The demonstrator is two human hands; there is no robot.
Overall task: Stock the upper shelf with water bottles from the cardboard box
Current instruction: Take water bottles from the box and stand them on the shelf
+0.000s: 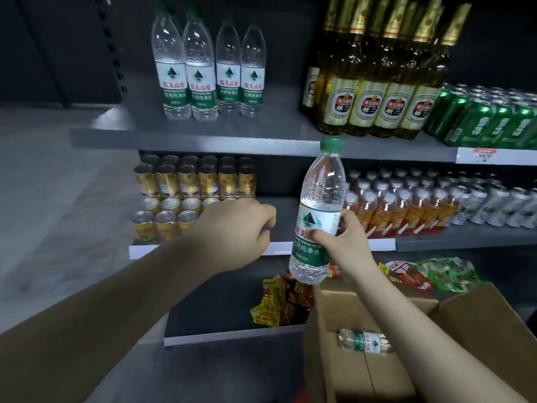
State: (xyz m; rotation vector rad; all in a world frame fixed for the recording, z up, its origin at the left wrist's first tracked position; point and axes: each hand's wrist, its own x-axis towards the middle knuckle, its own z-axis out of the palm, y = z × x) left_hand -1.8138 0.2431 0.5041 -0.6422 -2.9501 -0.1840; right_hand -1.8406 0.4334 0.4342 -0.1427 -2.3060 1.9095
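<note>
My right hand [345,239] grips a clear water bottle [318,205] with a green cap and green-white label, held upright in front of the shelving, just below the upper shelf's edge [203,139]. Several matching water bottles [207,68] stand in a row on the upper shelf, left of centre. My left hand [241,228] hovers to the left of the held bottle with fingers curled, holding nothing. The open cardboard box [348,309] sits at the lower right, with one water bottle [363,341] lying on its side inside.
Tall yellow-green glass bottles [377,91] and green cans [488,120] fill the upper shelf to the right. Gold cans [186,193], orange drink bottles [406,207] and white cans [499,205] crowd the middle shelf. Snack packets [279,301] lie on the bottom shelf.
</note>
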